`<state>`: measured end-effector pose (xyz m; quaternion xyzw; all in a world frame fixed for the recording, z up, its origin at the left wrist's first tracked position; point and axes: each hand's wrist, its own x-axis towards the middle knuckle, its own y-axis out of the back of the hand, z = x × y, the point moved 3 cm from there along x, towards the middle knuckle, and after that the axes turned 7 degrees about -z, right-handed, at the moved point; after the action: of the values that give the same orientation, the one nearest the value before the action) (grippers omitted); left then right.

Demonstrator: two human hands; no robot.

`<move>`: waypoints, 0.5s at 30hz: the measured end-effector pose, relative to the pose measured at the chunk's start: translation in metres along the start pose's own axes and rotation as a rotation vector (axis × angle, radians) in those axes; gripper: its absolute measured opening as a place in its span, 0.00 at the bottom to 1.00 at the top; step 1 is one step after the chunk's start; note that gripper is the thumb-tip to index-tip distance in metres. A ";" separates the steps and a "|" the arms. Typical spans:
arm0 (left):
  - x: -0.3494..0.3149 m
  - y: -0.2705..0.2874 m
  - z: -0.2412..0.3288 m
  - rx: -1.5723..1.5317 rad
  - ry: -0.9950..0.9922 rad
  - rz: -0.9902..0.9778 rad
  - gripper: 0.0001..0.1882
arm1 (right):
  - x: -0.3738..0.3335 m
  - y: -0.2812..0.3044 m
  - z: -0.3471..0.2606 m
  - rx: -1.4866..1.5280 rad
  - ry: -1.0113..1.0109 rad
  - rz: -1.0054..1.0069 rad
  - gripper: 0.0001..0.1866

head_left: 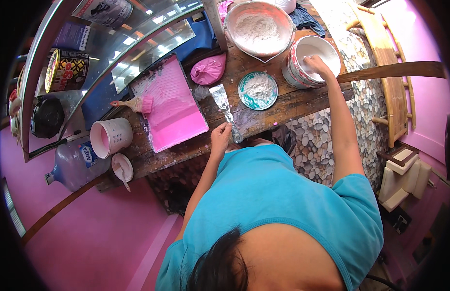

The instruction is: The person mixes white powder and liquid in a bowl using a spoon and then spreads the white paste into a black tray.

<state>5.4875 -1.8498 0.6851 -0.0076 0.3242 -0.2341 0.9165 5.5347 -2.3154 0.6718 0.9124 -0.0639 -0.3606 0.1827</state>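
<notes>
My right hand (318, 66) reaches over the rim into a white-coated bucket (295, 72) at the right of the table. Its fingers are curled, and what they hold, if anything, is hidden. At the table's front edge, my left hand (220, 137) is closed with its fingertips at the handle of a metal putty knife (221, 101). The blade points away from me and is smeared white. Between the knife and the bucket sits a teal lid (242, 97) with white powder (259, 87) heaped on it.
A large basin (228, 24) of white powder stands behind. Left are a pink paint tray (174, 128), a paintbrush (137, 104) across its edge, a pink bag (209, 69), a white pail (123, 131), a water jug (72, 167) and a glass case (152, 36).
</notes>
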 end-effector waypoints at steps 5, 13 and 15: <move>0.001 0.006 -0.010 0.029 -0.012 -0.033 0.14 | 0.000 0.000 0.006 0.104 -0.098 -0.009 0.20; -0.006 -0.002 0.013 -0.027 -0.036 -0.046 0.14 | -0.019 0.005 -0.012 0.617 0.011 -0.242 0.14; -0.005 0.001 0.005 -0.007 -0.034 -0.035 0.14 | -0.037 0.006 -0.036 0.680 -0.002 -0.230 0.13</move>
<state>5.4873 -1.8471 0.6916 -0.0206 0.3092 -0.2486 0.9177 5.5319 -2.3009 0.7218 0.9219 -0.0774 -0.3379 -0.1732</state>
